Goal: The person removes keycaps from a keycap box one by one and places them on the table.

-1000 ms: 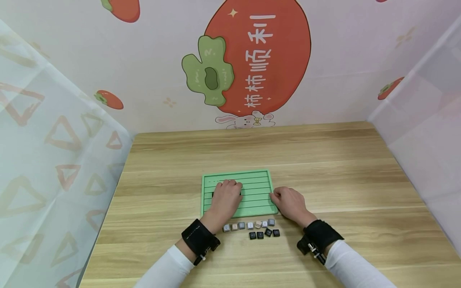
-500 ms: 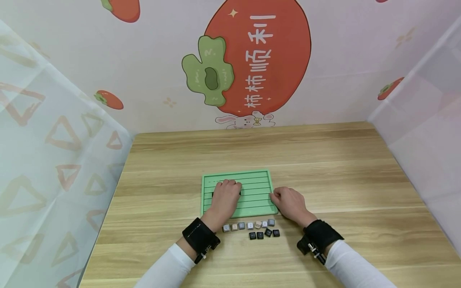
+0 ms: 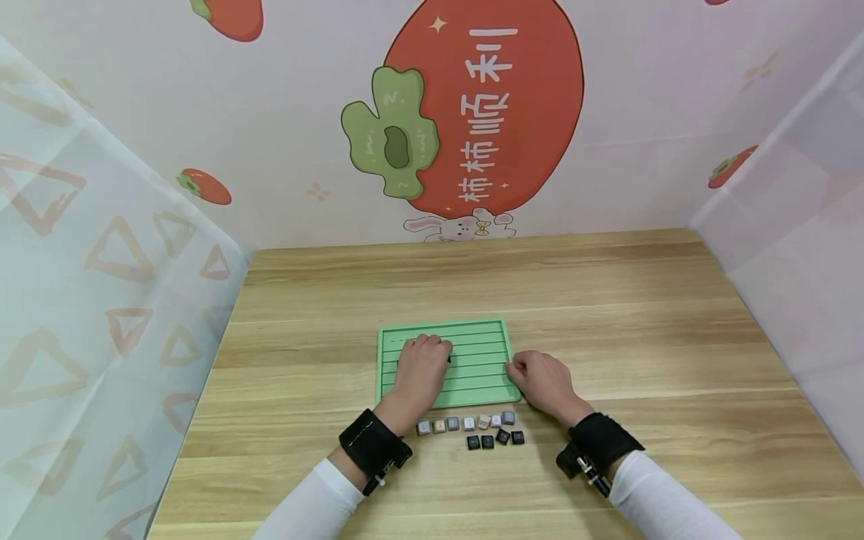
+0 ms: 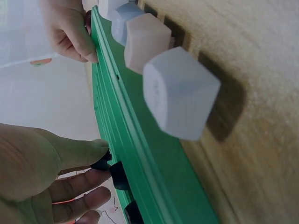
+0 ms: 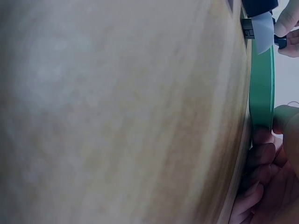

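A green ridged tray (image 3: 481,375) lies on the table. Over its left half is my left hand (image 3: 423,373), back upward and hiding what is beneath. The left wrist view shows its thumb and index finger pinching a black keycap (image 4: 100,164) right at the tray. Close by, a black keycap (image 4: 119,176) and another black keycap (image 4: 133,213) sit along a tray row. My right hand (image 3: 545,381) grips the tray's right edge; in the right wrist view, thumb (image 5: 283,117) and curled fingers are on either side of the green rim.
In front of the tray lies a row of several grey, white and beige keycaps (image 3: 469,424). Nearer me is a short row of black keycaps (image 3: 487,442). The wooden table (image 3: 675,337) meets a printed cloth backdrop (image 3: 290,112) at the back and sides.
My left hand has shifted slightly toward the back left over the tray, covering the dark piece that showed at its left. The right hand and the loose keycaps stay put.
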The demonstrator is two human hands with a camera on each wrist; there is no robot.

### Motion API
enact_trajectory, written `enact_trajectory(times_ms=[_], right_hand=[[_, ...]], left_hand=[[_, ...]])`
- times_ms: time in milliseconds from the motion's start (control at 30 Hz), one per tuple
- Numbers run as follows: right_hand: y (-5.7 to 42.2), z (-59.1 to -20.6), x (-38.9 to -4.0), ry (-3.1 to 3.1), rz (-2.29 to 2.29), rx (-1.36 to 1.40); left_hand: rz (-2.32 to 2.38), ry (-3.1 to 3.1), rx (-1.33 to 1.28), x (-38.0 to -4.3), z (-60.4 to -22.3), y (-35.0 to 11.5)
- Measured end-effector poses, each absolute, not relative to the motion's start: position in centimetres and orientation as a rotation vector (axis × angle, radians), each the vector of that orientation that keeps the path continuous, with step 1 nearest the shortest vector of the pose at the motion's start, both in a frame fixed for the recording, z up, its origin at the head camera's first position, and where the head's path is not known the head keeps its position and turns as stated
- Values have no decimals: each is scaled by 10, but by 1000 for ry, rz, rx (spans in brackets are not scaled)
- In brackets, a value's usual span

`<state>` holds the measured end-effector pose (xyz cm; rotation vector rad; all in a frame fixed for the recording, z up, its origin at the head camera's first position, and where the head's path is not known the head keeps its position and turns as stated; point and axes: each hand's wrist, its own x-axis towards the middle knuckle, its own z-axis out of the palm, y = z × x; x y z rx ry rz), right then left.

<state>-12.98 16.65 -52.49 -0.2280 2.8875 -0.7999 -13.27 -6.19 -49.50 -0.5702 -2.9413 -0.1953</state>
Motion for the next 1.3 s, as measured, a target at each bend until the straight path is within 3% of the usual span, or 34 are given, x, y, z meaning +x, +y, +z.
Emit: enact_trajectory(times_ms=[1300], right_hand=[[166,-525,-130,2893,-787,-214]], left_hand=[[-251,-2888,-626,-106,-475,-59]])
